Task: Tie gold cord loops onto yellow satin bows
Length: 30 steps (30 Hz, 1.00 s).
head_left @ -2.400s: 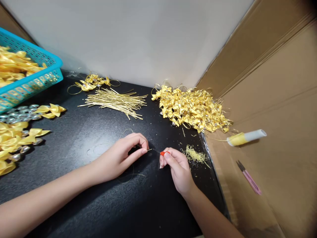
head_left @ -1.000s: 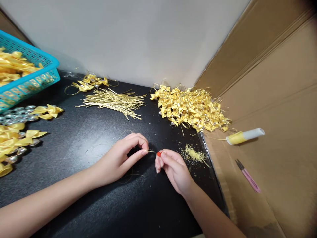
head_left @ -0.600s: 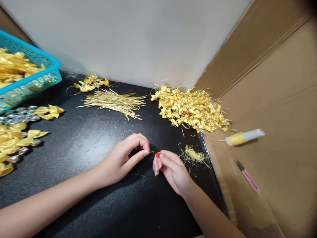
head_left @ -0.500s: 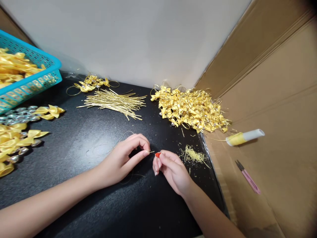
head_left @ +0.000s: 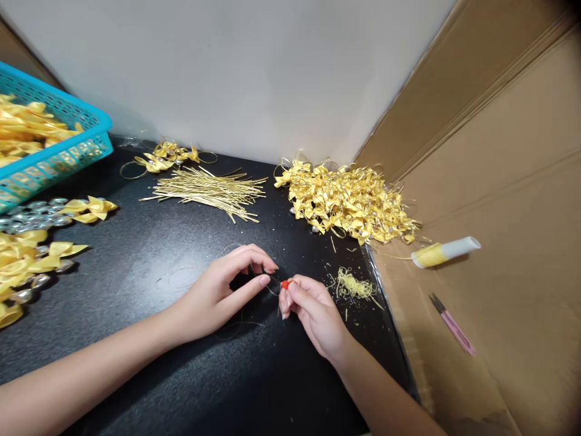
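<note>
My left hand (head_left: 227, 290) hovers over the black tabletop (head_left: 190, 381). Its thumb and index fingertip stand slightly apart, and I make out nothing held between them. A thin thread (head_left: 273, 289) hangs in the narrow space between the two hands. My right hand (head_left: 318, 309) is closed in a pinch, thumb against index finger, at a small red piece (head_left: 285, 284); whether this is held or wrapped round the finger is hard to see. Fine loops of thread lie under and beside my left hand.
Cut gold strips (head_left: 213, 191) lie behind my hands, beside a heap of yellow ribbon bows (head_left: 354, 203). Thread scraps (head_left: 356, 284) sit to the right. On cardboard lie a wound tube (head_left: 447, 251) and pink-handled snips (head_left: 454, 327). A blue basket (head_left: 97, 124) and more bows (head_left: 40, 254) are left.
The left thumb and index finger have parted from their pinch on a short yellowish strand, which no longer shows there. My right hand has barely moved.
</note>
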Tool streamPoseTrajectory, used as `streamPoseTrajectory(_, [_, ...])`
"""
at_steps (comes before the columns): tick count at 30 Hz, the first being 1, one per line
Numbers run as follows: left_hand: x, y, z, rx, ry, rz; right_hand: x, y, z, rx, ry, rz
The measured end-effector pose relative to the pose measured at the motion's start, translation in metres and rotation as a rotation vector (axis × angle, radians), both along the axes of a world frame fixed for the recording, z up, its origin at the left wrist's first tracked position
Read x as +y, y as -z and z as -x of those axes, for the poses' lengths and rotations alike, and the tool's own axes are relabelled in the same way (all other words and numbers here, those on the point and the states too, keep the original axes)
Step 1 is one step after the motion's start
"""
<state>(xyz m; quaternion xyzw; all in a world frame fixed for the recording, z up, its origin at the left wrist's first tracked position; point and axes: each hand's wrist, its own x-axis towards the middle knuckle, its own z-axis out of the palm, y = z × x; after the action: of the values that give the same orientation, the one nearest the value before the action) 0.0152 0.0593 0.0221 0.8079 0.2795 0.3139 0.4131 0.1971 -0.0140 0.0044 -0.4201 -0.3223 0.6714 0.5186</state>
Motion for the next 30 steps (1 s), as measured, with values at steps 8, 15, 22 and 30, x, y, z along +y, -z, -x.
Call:
streamPoseTrajectory(8, [0.009, 0.001, 0.003, 0.245, 0.12, -0.19, 0.003, -0.006, -0.009, 0.034, 0.1, -0.014])
streamPoseTrajectory(15, [0.002, 0.018, -0.015, 0.414, 0.134, -0.268, 0.004, -0.008, -0.012, 0.019, 0.132, -0.025])
streamPoseTrajectory(22, [-0.002, 0.026, -0.026, 0.391, 0.1, -0.456, 0.006, -0.01, -0.015, 0.014, 0.16, -0.03])
streamPoseTrajectory(30, [0.0, 0.022, -0.018, 0.08, 0.079, -0.082, 0.007, -0.007, -0.017, 0.025, 0.212, -0.057])
